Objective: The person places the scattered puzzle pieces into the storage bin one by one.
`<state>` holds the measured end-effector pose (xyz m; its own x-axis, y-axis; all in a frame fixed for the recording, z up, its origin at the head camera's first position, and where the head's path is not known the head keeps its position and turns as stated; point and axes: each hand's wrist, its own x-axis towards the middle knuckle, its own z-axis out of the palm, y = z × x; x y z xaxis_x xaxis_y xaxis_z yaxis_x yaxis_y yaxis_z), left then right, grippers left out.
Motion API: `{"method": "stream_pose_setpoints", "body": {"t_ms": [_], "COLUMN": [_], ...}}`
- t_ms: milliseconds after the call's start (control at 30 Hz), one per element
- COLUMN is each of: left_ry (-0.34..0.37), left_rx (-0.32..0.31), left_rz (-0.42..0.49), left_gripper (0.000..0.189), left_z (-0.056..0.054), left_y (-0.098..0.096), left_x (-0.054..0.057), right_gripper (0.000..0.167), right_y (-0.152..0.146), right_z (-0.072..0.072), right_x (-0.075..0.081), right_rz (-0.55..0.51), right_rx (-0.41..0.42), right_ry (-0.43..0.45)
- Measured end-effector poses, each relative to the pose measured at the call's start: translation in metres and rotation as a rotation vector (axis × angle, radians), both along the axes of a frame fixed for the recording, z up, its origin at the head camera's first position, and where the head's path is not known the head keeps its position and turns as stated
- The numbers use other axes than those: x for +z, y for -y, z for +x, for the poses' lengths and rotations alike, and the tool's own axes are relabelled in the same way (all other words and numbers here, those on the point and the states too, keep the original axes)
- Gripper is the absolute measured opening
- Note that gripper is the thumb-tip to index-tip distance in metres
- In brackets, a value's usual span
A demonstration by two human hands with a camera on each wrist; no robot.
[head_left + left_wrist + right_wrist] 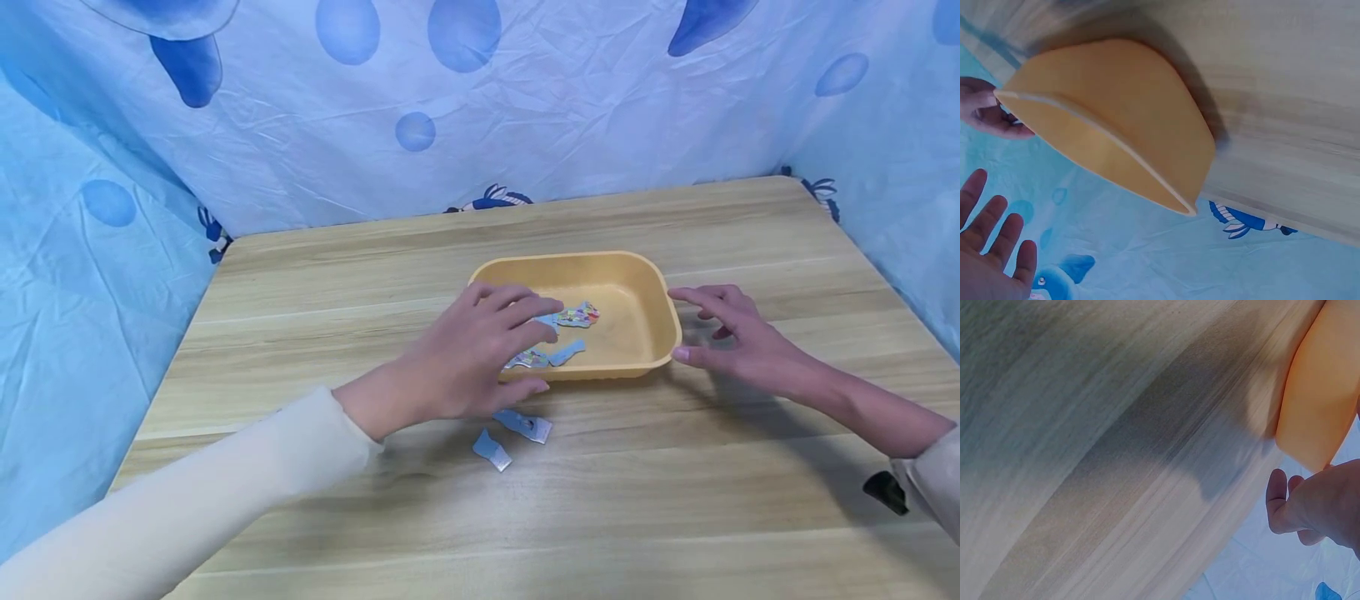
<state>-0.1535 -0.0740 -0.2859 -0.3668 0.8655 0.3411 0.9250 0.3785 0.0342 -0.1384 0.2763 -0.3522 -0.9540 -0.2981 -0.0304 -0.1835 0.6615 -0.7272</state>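
Observation:
A yellow plastic basin (622, 350) stands on the table. Inside it lie several flat, irregular puzzle pieces (577, 315), light blue with multicoloured patches. My left hand (480, 350) hovers over the basin's left part, fingers spread and loosely bent, nothing in its grasp; it hides some of the pieces. Just below that hand, two blue-and-silver puzzle pieces (492, 450) lie on the tabletop. At the basin's right end, my right hand (738, 337) has its index fingertip and thumb tip right at the rim. The left wrist view shows the basin's side (1129, 106).
The wood-grain table (337, 283) extends around the basin on all sides. Behind it and at both sides hangs a blue curtain (570, 108) with bubble and sea-animal prints. A small black object (885, 492) is at the right sleeve.

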Motion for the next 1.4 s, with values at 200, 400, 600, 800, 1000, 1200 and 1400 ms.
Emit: {"method": "stream_pose_setpoints", "body": {"t_ms": [200,400,600,800,1000,1200,1400], "left_ry": [-0.037,-0.014,0.05,0.106,0.161,0.162,0.187], "left_rx": [0.028,0.092,0.124,0.148,0.143,0.116,0.079], "left_rz": [0.019,-0.003,-0.031,-0.127,-0.183,-0.174,-0.165], "left_gripper": [0.039,0.041,0.042,0.041,0.044,0.046,0.049], "left_z": [0.017,0.027,0.033,0.038,0.04,0.041,0.044], "left_y": [0.009,0.016,0.021,0.026,0.03,0.031,0.033], "left_x": [-0.004,-0.01,-0.018,-0.03,-0.039,-0.042,-0.046], "right_gripper": [0.073,0.073,0.073,0.073,0.074,0.074,0.074], "right_y": [-0.001,-0.001,-0.001,-0.001,0.0,0.001,0.001], "right_z": [0.0,0.0,0.0,-0.001,-0.001,0.0,-0.001], "right_x": [-0.001,-0.001,-0.002,-0.002,0.0,0.002,0.002], "right_rz": [-0.003,-0.003,-0.008,0.003,0.012,0.014,0.02], "right_rx": [0.009,0.012,0.017,0.009,-0.002,-0.005,-0.007], "right_ry": [-0.018,-0.027,-0.032,-0.028,-0.005,0.001,0.011]}}
